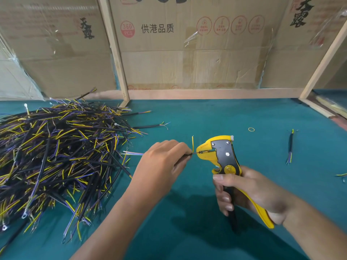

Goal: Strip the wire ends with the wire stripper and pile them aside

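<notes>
The stripping step is in hand. At centre frame the left hand (pixel 165 156) pinches a thin black-sheathed wire (pixel 187 155) between curled fingers and feeds one inner strand into the nose of the yellow-and-black pistol-shaped wire stripper (pixel 218 154). A yellow strand (pixel 192 143) of the same wire is bent upward, just clear of the tool's mouth. At lower right the right hand (pixel 249 194) has its grip clenched round the stripper's two handles; whether they are fully squeezed cannot be told.

The large heap of black, yellow and purple wires (pixel 56 156) fills the left of the frame on the teal cloth-covered surface (pixel 206 117). One short loose wire (pixel 290 147) lies well apart at the right edge, with a small yellow rubber band (pixel 251 129) nearer the middle.

By my judgement the next move calls for a firm squeeze of the handles while the left hand holds the wire steady and straight, so the insulation comes off the strand cleanly.
</notes>
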Tool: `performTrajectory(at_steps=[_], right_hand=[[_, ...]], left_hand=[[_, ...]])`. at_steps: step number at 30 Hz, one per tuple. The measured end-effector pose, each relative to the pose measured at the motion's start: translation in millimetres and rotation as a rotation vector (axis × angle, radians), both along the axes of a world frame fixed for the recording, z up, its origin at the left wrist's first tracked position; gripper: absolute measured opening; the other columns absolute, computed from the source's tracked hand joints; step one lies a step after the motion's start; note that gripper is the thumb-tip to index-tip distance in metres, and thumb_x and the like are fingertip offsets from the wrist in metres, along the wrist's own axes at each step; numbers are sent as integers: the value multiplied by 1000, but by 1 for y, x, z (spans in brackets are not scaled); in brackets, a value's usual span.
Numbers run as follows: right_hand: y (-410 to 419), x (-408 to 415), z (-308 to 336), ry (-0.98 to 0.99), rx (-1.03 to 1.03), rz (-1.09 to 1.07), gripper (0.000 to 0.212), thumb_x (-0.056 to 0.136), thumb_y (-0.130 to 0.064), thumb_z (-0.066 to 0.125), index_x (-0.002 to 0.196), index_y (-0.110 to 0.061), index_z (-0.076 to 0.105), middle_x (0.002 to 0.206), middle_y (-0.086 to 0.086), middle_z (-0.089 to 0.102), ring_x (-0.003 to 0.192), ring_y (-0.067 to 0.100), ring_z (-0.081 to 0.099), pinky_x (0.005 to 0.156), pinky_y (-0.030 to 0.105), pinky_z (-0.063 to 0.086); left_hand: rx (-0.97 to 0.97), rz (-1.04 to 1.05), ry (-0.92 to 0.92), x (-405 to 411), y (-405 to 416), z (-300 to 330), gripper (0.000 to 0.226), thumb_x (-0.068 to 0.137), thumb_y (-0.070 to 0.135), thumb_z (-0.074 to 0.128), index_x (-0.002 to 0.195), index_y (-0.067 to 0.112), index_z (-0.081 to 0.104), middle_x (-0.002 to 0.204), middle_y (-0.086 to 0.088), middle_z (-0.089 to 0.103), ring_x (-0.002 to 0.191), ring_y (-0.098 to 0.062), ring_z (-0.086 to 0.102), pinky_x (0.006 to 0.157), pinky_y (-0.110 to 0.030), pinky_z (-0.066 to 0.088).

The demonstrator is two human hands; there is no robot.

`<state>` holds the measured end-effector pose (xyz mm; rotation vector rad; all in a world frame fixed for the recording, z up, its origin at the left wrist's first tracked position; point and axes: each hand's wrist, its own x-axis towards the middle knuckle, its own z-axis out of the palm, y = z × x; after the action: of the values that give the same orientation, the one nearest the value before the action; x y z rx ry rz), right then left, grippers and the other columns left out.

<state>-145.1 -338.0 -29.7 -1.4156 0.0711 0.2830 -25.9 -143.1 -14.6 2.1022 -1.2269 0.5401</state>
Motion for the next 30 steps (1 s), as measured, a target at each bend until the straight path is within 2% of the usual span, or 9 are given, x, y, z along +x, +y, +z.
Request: performTrajectory(at_steps=[11, 16, 30], right_hand=[[2, -1, 1, 40, 18, -20, 40, 81, -39, 79, 73, -11, 53, 66, 12, 39, 56, 26, 40, 59, 40, 46], [4, -2, 3, 79, 34, -72, 46, 77, -41, 82, 69, -11, 47, 61, 8, 33, 50, 23, 32, 52, 35, 39], [6, -3, 6, 96, -10, -148, 47, 74, -42, 82, 64, -16, 44, 56, 3, 26, 40, 17, 24, 46, 26, 32]], left_hand=[[8, -15, -39, 2, 1, 0, 5, 88, 13, 68, 87, 9, 69, 76, 1, 62, 70, -19, 51, 68, -33, 40], [24, -22, -60, 4, 2, -1, 5, 88, 14, 68, 88, 10, 70, 78, 1, 64, 71, -21, 54, 68, -33, 40], [36, -39, -60, 3, 2, -2, 3, 88, 12, 71, 88, 10, 68, 79, 1, 64, 71, -21, 54, 68, -36, 44]])
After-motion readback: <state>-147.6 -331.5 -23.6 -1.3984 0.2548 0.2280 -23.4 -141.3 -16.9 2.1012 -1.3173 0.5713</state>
